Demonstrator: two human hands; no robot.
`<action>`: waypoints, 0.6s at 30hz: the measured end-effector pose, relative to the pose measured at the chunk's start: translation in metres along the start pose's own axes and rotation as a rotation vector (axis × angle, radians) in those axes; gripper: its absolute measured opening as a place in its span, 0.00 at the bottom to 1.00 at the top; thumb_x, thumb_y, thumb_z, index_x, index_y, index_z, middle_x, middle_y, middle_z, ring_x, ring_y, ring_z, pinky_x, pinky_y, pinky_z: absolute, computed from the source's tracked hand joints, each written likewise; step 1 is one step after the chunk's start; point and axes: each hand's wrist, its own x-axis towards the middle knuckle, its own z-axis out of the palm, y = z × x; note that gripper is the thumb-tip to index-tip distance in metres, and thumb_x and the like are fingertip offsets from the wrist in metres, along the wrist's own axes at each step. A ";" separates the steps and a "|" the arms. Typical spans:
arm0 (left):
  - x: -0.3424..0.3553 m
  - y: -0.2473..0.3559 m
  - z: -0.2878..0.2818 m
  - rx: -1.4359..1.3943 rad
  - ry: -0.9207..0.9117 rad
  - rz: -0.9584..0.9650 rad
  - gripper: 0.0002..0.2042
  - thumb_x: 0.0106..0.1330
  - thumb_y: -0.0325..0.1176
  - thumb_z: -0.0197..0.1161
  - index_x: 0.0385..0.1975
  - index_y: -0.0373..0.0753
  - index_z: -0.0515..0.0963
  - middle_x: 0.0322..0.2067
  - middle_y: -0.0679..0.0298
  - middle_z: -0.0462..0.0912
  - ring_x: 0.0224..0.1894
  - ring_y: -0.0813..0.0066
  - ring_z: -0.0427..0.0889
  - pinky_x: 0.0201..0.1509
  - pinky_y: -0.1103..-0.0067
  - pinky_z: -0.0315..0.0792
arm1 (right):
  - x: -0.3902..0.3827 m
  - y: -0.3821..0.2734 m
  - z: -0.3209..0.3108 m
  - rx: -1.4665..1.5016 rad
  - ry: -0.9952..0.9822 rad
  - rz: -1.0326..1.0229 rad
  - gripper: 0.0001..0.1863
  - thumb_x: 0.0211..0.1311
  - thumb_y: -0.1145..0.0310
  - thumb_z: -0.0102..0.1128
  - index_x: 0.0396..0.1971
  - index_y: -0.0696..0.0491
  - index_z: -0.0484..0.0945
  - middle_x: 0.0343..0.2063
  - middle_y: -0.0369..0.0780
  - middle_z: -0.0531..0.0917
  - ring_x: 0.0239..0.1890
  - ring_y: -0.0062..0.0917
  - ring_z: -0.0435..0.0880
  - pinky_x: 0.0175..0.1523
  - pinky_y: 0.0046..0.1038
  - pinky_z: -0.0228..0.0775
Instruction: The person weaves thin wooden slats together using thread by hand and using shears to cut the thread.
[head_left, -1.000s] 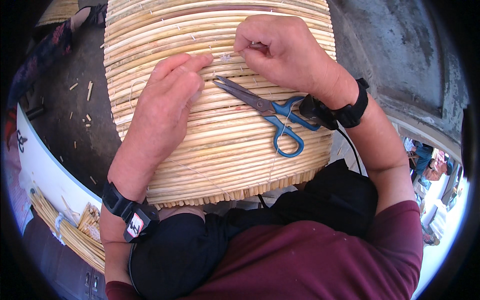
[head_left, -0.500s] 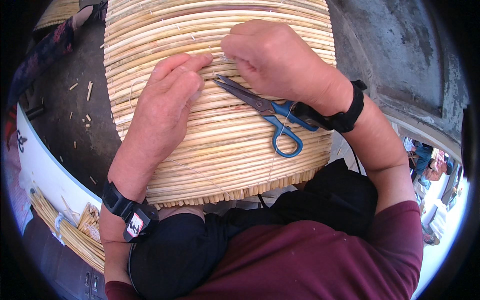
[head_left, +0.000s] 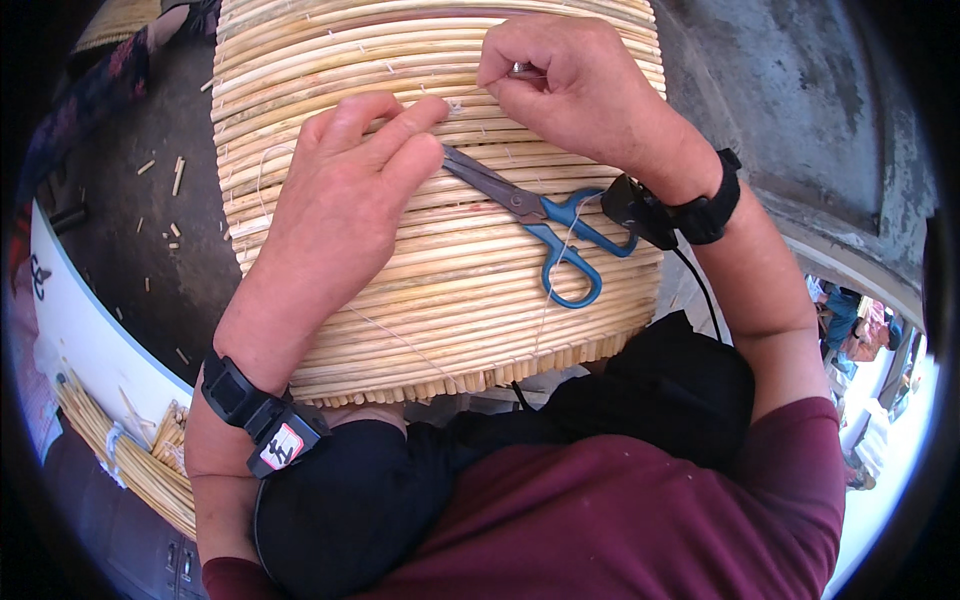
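Observation:
A mat of pale, thin sticks [head_left: 450, 330] stitched together with thread lies across my lap. My left hand [head_left: 345, 200] rests on it, fingers stretched out toward a small white tuft of thread [head_left: 455, 107]. My right hand [head_left: 585, 95] is held over the mat farther right, fingers curled into a pinch. A small shiny metal bit [head_left: 522, 69] shows between those fingers; its kind is unclear. Blue-handled scissors [head_left: 520, 203] lie on the mat between my hands, their tips by my left fingers. A loose thread [head_left: 553, 280] crosses one scissor handle.
Small cut stick pieces [head_left: 177, 177] are scattered on the dark floor at left. Bundled sticks [head_left: 125, 450] lie beyond a white curved panel [head_left: 80, 280]. A worn grey surface [head_left: 800, 110] stands at right. Another person's leg [head_left: 95, 85] shows at upper left.
My right hand has moved up and right, away from my left hand. The left hand has shifted slightly right, and its fingers now cover the scissor tips.

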 end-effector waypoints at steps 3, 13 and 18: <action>0.001 -0.004 0.000 0.008 0.008 -0.011 0.08 0.56 0.19 0.55 0.35 0.36 0.69 0.55 0.62 0.78 0.54 0.55 0.71 0.59 0.68 0.66 | -0.002 0.004 0.005 0.076 0.011 0.051 0.03 0.55 0.73 0.58 0.26 0.54 0.79 0.21 0.42 0.80 0.23 0.33 0.79 0.30 0.31 0.71; -0.002 -0.012 0.000 -0.239 0.065 -0.080 0.02 0.66 0.21 0.54 0.32 0.36 0.69 0.50 0.58 0.80 0.53 0.55 0.71 0.58 0.70 0.67 | 0.000 0.009 0.015 -0.041 0.001 -0.018 0.04 0.56 0.69 0.57 0.27 0.52 0.80 0.23 0.39 0.82 0.25 0.34 0.80 0.33 0.31 0.73; -0.003 -0.010 -0.002 -0.293 0.101 -0.149 0.02 0.65 0.21 0.55 0.32 0.35 0.71 0.49 0.56 0.81 0.55 0.58 0.73 0.58 0.71 0.69 | 0.003 0.008 0.014 -0.123 -0.009 -0.042 0.04 0.56 0.70 0.56 0.26 0.51 0.80 0.23 0.39 0.82 0.27 0.35 0.81 0.33 0.33 0.73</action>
